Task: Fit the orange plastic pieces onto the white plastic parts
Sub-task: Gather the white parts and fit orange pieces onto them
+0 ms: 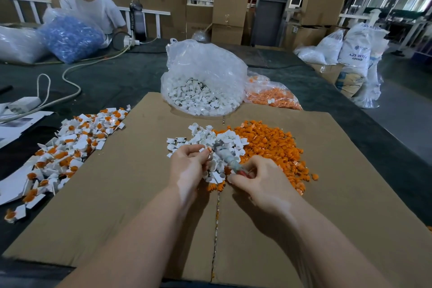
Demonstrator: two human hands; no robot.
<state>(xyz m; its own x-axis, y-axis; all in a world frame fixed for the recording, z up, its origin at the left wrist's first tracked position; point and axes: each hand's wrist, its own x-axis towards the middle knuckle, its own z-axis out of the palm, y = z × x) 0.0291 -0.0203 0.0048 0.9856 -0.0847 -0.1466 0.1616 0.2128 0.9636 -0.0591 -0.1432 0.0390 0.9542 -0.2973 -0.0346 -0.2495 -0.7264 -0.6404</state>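
Note:
A heap of loose white plastic parts lies mid-cardboard, with a pile of orange pieces spread to its right. My left hand hovers at the heap's near edge, fingers curled around a small white part with a bit of orange showing at the fingertips. My right hand grips the red handle of a slim tool whose blurred tip points up-left toward my left hand. Finished white-and-orange assemblies are strewn along the cardboard's left edge.
A clear bag of white parts stands at the cardboard's far edge, a bag of orange pieces beside it. Cardboard sheet covers the dark table. A cable and power strip lie left. Another person sits far left behind a bag of blue parts.

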